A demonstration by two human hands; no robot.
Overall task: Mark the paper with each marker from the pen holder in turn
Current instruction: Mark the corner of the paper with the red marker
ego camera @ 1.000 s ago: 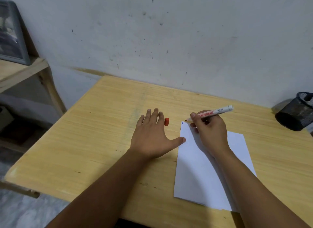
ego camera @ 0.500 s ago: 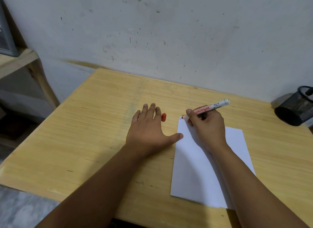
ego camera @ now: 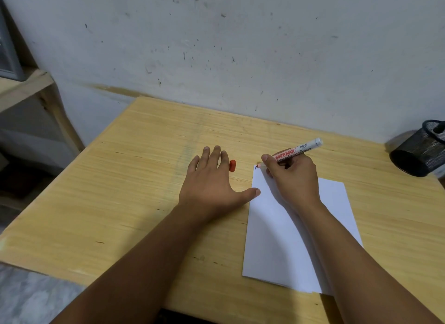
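A white sheet of paper lies on the wooden table, right of centre. My right hand grips a white marker with a red label, its red tip touching the paper's far left corner beside a short dark mark. My left hand rests flat on the table with fingers spread, its thumb touching the paper's left edge. The marker's red cap lies on the table just right of my left fingers. A black mesh pen holder stands at the far right edge with a dark marker inside.
The table backs onto a stained white wall. A wooden shelf with a grey framed object stands to the left, beyond the table's left edge. The table's front edge runs close to my forearms.
The view has shifted slightly. The marker tip has moved down onto the paper's far left corner. My left hand has stayed flat beside the paper.
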